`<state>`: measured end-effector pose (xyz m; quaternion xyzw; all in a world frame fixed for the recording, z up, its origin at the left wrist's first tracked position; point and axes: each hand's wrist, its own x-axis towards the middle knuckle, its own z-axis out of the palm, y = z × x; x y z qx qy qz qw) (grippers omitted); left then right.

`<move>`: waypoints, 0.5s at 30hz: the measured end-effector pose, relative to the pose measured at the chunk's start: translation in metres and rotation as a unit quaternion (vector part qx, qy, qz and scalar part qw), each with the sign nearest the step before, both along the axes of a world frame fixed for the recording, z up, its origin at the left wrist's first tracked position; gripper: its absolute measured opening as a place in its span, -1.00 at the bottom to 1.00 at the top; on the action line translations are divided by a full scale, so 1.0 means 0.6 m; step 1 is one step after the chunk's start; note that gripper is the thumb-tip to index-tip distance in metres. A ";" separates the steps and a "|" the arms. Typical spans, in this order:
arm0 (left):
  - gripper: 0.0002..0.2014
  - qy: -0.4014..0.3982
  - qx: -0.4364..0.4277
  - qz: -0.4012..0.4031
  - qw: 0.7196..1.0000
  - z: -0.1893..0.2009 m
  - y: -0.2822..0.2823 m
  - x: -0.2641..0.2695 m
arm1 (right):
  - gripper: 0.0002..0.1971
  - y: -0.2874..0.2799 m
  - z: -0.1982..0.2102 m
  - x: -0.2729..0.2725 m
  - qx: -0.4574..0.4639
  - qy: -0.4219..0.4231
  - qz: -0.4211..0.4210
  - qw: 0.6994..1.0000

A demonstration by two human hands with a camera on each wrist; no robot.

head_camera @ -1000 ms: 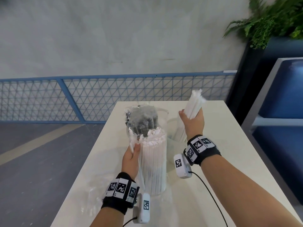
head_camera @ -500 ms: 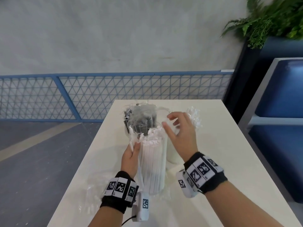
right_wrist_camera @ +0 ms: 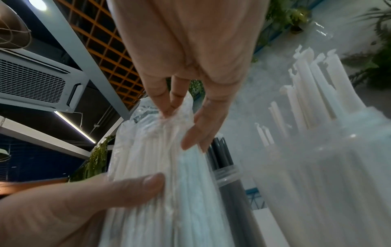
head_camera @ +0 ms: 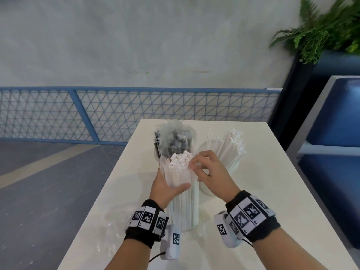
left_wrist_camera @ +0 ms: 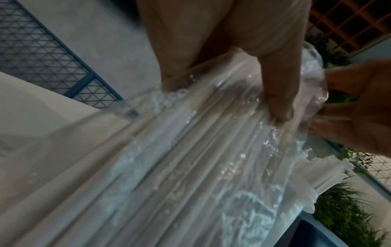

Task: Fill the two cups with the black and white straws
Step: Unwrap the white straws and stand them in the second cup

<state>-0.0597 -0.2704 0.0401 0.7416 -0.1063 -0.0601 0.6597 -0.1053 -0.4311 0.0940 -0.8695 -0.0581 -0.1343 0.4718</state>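
at the white straw pack [head_camera: 184, 193], your left hand [head_camera: 165, 189] wraps its middle, thumb across the front; your right hand [head_camera: 211, 170] pinches the plastic at its top. the pack stands on the white table [head_camera: 272, 191]; behind it the black straws [head_camera: 176, 144], right of it a cup of white straws [head_camera: 229, 151].

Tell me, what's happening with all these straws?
A person is sorting straws into cups on a table. The left hand grips a plastic pack of white straws standing upright, while the right hand reaches into its open top. One cup already holds white straws; black straws stand behind.
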 end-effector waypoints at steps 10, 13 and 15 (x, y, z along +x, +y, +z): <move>-0.14 0.011 -0.027 -0.001 1.000 -0.007 -0.004 -0.001 | -0.82 0.005 0.027 -0.006 -0.198 0.026 -0.112 0.973; -0.19 0.015 -0.027 -0.004 1.000 -0.004 -0.007 -0.001 | -0.70 0.019 0.033 -0.017 -0.217 -0.074 -0.091 0.969; -0.21 0.019 -0.043 -0.015 0.999 -0.006 -0.011 0.001 | -0.65 0.033 0.039 -0.020 -0.240 -0.121 -0.025 0.963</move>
